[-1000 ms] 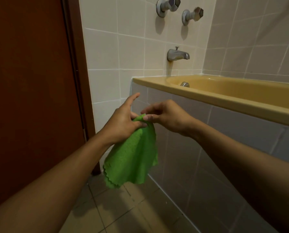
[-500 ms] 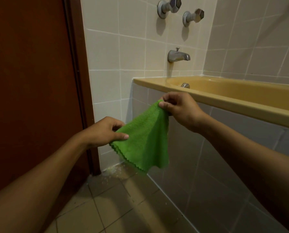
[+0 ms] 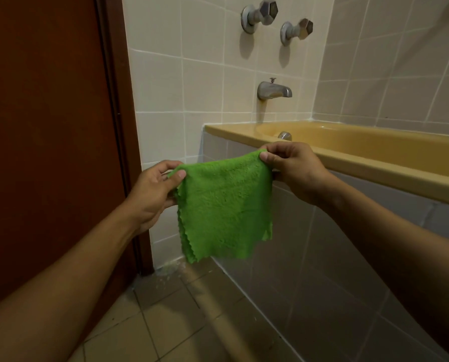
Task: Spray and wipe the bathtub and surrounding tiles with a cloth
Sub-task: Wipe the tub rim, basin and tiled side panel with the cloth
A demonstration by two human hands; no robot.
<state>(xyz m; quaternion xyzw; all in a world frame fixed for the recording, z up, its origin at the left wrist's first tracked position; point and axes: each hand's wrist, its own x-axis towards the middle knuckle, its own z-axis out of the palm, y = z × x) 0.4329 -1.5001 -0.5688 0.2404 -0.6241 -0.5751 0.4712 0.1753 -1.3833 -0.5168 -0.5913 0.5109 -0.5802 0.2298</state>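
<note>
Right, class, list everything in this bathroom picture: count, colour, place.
cloth: one, green, hanging before the tub's tiled side
bathtub: one, mustard yellow, right
spout: one, grey metal, wall above tub
tap handles: two, grey metal, high on wall
wall tiles: many, cream, around tub
door: one, reddish brown, left
floor tiles: several, beige, bottom
left hand: one, pinches cloth's left top corner
right hand: one, pinches cloth's right top corner
</note>
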